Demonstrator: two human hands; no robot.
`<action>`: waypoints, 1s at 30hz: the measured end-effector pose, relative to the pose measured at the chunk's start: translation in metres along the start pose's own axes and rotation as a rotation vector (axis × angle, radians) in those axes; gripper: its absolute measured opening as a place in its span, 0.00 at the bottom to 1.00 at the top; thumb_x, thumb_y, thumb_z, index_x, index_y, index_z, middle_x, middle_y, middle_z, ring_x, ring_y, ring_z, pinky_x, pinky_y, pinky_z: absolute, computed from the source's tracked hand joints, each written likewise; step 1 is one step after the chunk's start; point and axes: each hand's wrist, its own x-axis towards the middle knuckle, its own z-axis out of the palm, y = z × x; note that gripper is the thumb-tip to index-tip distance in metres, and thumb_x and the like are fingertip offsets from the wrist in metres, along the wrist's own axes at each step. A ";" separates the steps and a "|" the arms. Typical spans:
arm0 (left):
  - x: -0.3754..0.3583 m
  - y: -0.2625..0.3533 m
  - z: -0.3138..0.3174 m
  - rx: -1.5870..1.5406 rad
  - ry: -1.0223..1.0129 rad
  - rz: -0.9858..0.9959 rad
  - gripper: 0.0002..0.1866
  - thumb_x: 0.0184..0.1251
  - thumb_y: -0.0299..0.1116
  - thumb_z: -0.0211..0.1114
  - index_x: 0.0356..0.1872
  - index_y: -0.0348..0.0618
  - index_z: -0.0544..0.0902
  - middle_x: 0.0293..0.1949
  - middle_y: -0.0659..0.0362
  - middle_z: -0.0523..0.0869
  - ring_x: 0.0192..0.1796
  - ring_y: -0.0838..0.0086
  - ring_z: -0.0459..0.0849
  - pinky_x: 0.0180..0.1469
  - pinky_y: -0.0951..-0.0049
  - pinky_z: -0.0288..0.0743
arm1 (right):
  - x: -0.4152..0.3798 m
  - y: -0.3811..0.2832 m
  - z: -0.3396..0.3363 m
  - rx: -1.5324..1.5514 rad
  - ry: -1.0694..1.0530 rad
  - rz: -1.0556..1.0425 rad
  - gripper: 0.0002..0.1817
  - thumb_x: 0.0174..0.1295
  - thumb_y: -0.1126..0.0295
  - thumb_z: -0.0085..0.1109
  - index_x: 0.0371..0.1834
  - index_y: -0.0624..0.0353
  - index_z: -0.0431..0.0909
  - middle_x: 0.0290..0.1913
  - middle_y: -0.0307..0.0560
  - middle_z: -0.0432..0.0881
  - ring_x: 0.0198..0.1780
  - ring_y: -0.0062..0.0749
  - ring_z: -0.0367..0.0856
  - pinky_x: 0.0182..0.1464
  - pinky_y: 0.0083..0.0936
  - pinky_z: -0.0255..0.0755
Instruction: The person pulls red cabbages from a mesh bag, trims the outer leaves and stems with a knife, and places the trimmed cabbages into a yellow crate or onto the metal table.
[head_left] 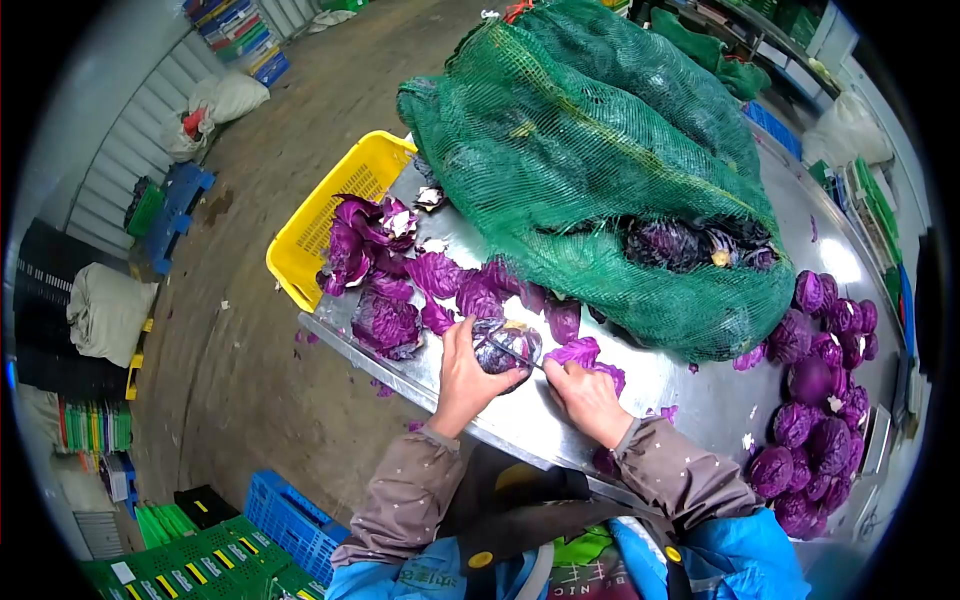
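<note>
My left hand (468, 378) is wrapped round the left side of a purple cabbage (508, 352) at the table's front edge. My right hand (588, 398) is closed on the handle of a knife (515, 352), whose blade lies across the cabbage. Loose purple leaves (435, 273) are strewn over the metal table behind and beside my hands. A large green mesh sack (600, 170) lies behind them, with dark cabbages showing through an opening in its front side.
Several purple cabbages (812, 420) are heaped at the table's right. A yellow basket (318, 225) is at its left end. Blue crates (293, 520) and green crates (205, 568) stand at lower left. The metal table's front edge (400, 385) runs before my body.
</note>
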 end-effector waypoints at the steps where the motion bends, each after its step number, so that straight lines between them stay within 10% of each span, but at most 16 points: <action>1: 0.002 0.000 0.002 0.000 -0.001 0.002 0.52 0.35 0.46 0.80 0.61 0.29 0.62 0.54 0.43 0.68 0.58 0.51 0.70 0.60 0.59 0.66 | 0.001 0.001 0.002 -0.001 0.001 0.001 0.14 0.57 0.73 0.50 0.48 0.54 0.69 0.26 0.53 0.75 0.23 0.45 0.79 0.22 0.41 0.68; 12: 0.021 0.000 0.032 0.098 0.122 0.012 0.46 0.33 0.43 0.79 0.56 0.30 0.66 0.53 0.44 0.71 0.55 0.51 0.71 0.57 0.56 0.65 | 0.035 0.019 0.006 -0.155 0.118 0.041 0.10 0.57 0.74 0.49 0.42 0.57 0.68 0.20 0.48 0.77 0.22 0.39 0.81 0.21 0.34 0.74; 16: -0.009 0.033 0.049 0.341 0.071 0.084 0.49 0.30 0.41 0.81 0.59 0.39 0.66 0.60 0.45 0.65 0.57 0.39 0.62 0.45 0.40 0.69 | 0.031 0.040 0.048 -0.204 -0.072 0.206 0.09 0.59 0.74 0.48 0.43 0.58 0.66 0.25 0.51 0.82 0.27 0.42 0.84 0.28 0.37 0.78; 21: -0.011 -0.013 0.002 -0.066 0.026 0.202 0.52 0.32 0.39 0.80 0.63 0.35 0.62 0.58 0.45 0.68 0.61 0.53 0.68 0.64 0.59 0.63 | 0.014 0.058 0.033 0.376 -0.173 0.244 0.18 0.61 0.65 0.52 0.48 0.65 0.64 0.30 0.70 0.78 0.37 0.66 0.78 0.42 0.53 0.69; 30: -0.034 -0.034 -0.018 -0.137 -0.012 -0.012 0.52 0.35 0.37 0.79 0.65 0.39 0.58 0.59 0.45 0.64 0.63 0.54 0.64 0.65 0.60 0.61 | 0.006 -0.007 0.009 0.596 -0.096 0.289 0.15 0.68 0.65 0.44 0.55 0.58 0.61 0.22 0.65 0.76 0.30 0.63 0.78 0.34 0.49 0.69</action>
